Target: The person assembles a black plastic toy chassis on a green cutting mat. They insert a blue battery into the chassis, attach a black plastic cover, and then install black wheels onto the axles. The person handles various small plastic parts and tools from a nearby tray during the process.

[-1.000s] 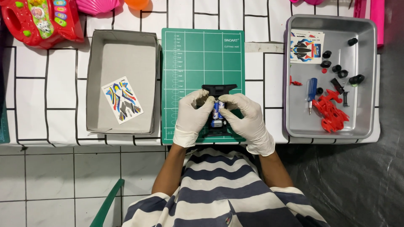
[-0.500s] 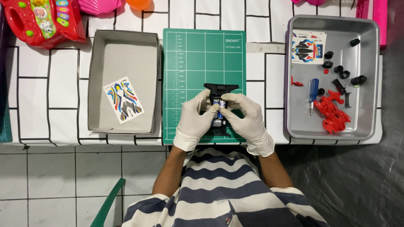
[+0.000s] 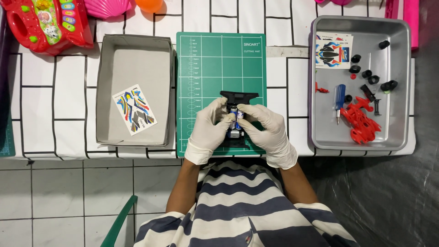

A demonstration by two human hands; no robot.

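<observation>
Grey box left, metal tray right, both well apart; black toy chassis long axis running away from the person on green mat; left hand and right hand clasp it.

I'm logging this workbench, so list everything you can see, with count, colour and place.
toy car chassis: one, black, held over mat
cutting mat: one, green, centre
cardboard tray: one, grey, left
sticker sheet: one, multicolour, in cardboard tray
metal tray: one, silver, right
car body shell: one, red, in metal tray
screwdriver: one, blue, in metal tray
wheels: several, black, in metal tray
toy: one, red, top left
left hand: white glove, on chassis
right hand: white glove, on chassis
</observation>
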